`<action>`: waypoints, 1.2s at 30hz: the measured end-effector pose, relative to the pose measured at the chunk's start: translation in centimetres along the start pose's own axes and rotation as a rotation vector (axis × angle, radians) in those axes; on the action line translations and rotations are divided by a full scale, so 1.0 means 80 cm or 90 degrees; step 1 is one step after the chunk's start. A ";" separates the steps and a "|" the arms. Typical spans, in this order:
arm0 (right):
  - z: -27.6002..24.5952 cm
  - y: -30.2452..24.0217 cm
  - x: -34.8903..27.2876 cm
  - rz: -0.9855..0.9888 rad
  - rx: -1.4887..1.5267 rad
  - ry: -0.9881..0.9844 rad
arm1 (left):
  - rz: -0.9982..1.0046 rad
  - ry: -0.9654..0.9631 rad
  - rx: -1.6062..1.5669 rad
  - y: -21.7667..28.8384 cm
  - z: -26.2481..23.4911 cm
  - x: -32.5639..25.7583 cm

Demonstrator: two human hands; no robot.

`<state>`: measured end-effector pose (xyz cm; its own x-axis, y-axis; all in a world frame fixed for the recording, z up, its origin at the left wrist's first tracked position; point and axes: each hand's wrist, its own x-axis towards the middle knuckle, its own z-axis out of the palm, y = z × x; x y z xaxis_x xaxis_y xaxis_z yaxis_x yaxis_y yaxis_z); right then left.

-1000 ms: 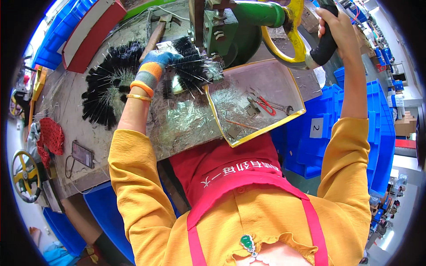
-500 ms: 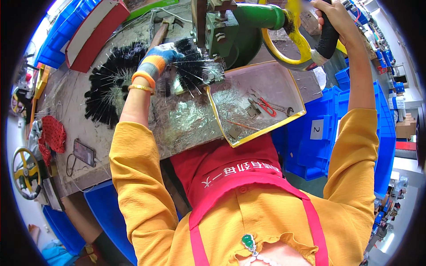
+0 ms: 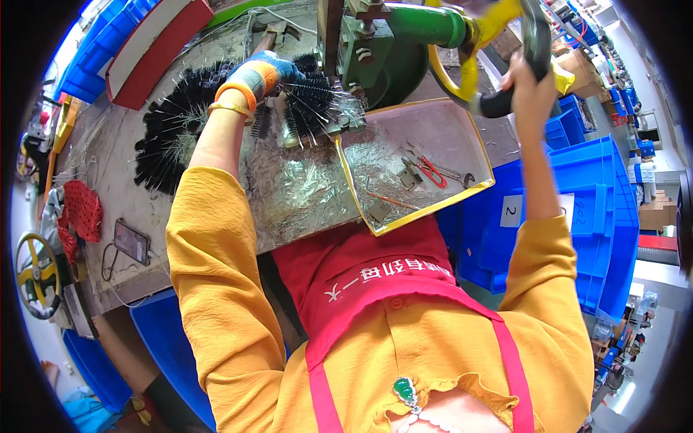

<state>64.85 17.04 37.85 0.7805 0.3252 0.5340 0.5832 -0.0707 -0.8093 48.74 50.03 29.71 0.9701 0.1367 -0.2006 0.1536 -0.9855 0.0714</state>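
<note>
My left hand (image 3: pixel 258 78), in a striped knit glove, is closed on a round black bristle brush (image 3: pixel 312 108). The brush's right end reaches the foot of a green hand press (image 3: pixel 390 61), and its wide bristle ring (image 3: pixel 160 148) spreads left over the bench. Which part the fingers grip is hidden by the glove. My bare right hand (image 3: pixel 533 90), smeared by motion, is wrapped around the black rim of the press's yellow handwheel (image 3: pixel 498 25). Cut wire bits (image 3: pixel 310 184) litter the bench before the brush.
A yellow-edged tray (image 3: pixel 433 211) holds red-handled pliers (image 3: pixel 432 172), a wrench and wire scraps. Blue bins (image 3: pixel 541 231) stand at the right. A hammer (image 3: pixel 274 32) lies behind my left hand. On the left are a phone (image 3: pixel 131 242), a red cloth (image 3: pixel 81 209) and a red-and-white block (image 3: pixel 155 50).
My right hand has pulled the handwheel's rim toward me and slightly left, turning the wheel. My left hand has shifted slightly away from me, still on the brush.
</note>
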 end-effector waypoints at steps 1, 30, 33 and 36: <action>0.009 0.014 -0.029 -0.035 0.068 0.073 | 0.036 0.010 0.037 0.004 -0.002 0.005; -0.002 -0.094 0.072 0.142 -0.189 -0.141 | -0.312 0.284 -0.841 0.057 0.024 -0.054; 0.003 -0.101 0.100 0.155 -0.185 -0.234 | -0.346 0.233 -0.711 0.042 0.027 -0.048; 0.007 -0.099 0.121 0.137 -0.208 -0.240 | -0.295 0.262 -0.768 0.028 0.038 -0.039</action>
<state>67.67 21.23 49.27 0.7897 0.5830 0.1910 0.5062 -0.4434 -0.7397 45.51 47.08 27.52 0.7372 0.6586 -0.1511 0.3411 -0.1696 0.9246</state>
